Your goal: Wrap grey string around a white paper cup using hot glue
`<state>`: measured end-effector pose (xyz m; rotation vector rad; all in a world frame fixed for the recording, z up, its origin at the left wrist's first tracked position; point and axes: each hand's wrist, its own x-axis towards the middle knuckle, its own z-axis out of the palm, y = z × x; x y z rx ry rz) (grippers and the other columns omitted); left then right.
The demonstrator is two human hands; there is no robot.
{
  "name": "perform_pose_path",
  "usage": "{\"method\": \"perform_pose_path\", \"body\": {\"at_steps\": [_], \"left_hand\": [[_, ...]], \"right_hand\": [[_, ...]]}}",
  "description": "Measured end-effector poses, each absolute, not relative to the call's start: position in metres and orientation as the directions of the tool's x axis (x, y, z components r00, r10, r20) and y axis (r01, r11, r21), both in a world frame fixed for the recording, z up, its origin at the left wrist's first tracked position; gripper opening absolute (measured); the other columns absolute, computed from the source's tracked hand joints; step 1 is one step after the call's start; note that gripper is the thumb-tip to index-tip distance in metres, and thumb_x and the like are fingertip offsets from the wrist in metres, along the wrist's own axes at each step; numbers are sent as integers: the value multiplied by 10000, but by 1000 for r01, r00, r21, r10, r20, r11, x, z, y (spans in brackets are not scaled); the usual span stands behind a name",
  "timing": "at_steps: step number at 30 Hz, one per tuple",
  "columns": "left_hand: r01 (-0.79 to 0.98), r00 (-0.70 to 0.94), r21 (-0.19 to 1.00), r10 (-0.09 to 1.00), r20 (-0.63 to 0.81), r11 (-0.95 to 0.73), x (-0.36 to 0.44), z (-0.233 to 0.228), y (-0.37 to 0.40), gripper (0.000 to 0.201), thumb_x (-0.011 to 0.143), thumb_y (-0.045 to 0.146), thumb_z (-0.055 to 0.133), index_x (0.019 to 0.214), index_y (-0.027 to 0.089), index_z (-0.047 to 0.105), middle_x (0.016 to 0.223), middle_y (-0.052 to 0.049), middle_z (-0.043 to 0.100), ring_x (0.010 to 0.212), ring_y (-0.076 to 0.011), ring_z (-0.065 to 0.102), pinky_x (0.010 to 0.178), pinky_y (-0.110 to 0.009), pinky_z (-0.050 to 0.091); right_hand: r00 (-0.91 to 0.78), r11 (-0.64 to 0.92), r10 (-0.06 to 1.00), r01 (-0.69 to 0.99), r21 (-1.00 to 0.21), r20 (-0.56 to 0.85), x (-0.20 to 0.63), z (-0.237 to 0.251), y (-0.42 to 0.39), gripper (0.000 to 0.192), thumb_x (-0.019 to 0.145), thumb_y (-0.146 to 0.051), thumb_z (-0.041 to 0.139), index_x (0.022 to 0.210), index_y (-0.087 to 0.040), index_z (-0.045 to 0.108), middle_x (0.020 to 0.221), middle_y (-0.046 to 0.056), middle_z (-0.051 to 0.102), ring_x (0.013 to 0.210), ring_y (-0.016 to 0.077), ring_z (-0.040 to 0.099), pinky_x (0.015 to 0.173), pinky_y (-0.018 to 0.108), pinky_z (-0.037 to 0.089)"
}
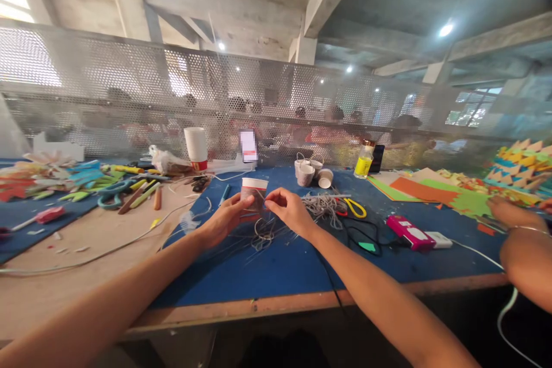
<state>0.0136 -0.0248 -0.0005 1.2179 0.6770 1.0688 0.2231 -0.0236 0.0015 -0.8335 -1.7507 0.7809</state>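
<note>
Scene: I look down on a blue-topped desk (280,270) strewn with craft scraps, a perforated metal screen (129,86) along its far edge at 12 o'clock.
Left hand: my left hand (224,219) wraps the near side of a paper cup (253,195), fingers curled around its wall, holding it upright just above the desk.
Right hand: my right hand (288,210) is pinched narrow at the cup's right side; it seems to grip a thin thread, though the strand is too fine to be sure.
Cup: dead centre of the view, white rim and dark band, between both hands.
Thread: a loose tangle of string (321,204) lies at 2 o'clock of my right hand, more loops (264,236) just under the cup at 6 o'clock.
Nearby: three small cups (311,171) at 1 o'clock, a yellow glue bottle (364,161) beyond them, a pink device (407,231) at 3 o'clock, teal scissors (112,192) at 9 o'clock.
Co-worker: another person's arm (524,241) rests at the far right edge.
Risk: as I judge it, a tug on snagged loops could crush or tip the light cup, or knot the tangle tighter.
</note>
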Motion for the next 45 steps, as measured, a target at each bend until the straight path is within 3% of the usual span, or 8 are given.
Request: {"method": "perform_pose_path", "body": {"at_steps": [9,26,37,41,45], "left_hand": [[-242,384,969,913,137,-43,16,-3,-27,524,831,422,815,1271,170,682,1234,-162,748,1051,-277,742,954,-403,561],[-281,435,958,897,75,56,28,0,-29,398,818,371,831,1153,172,750,1119,-136,779,925,-239,748,898,-370,577],[-330,307,944,947,95,12,29,-5,-34,372,825,353,827,1119,151,721,952,-108,776,809,-207,740,783,-321,593],[-351,268,936,957,108,-8,27,-1,-36,400,801,323,840,1131,150,692,938,-92,770,787,-210,748,769,-333,606],[-366,267,930,953,144,-38,27,1,-36,404,791,299,834,1133,151,675,936,-77,758,780,-201,744,760,-327,611]], "right_hand": [[-352,751,643,459,-474,680,221,-4,-29,81,943,-219,610,994,-220,673,967,32,733,873,168,703,818,275,529],[-417,753,608,573,-323,676,222,-9,-32,77,963,-214,625,1027,-225,666,1022,39,727,921,187,680,883,299,476],[-444,715,574,681,-156,688,225,7,-42,150,1012,-269,551,1079,-206,670,1089,85,686,966,206,651,903,315,474],[-366,598,634,790,-133,681,240,18,-42,151,1000,-219,542,1040,-190,685,1075,101,692,1019,227,647,911,316,470],[-194,379,809,893,-241,554,256,21,-42,155,994,-249,552,1023,-207,698,1060,79,733,988,218,678,847,291,471]]}}
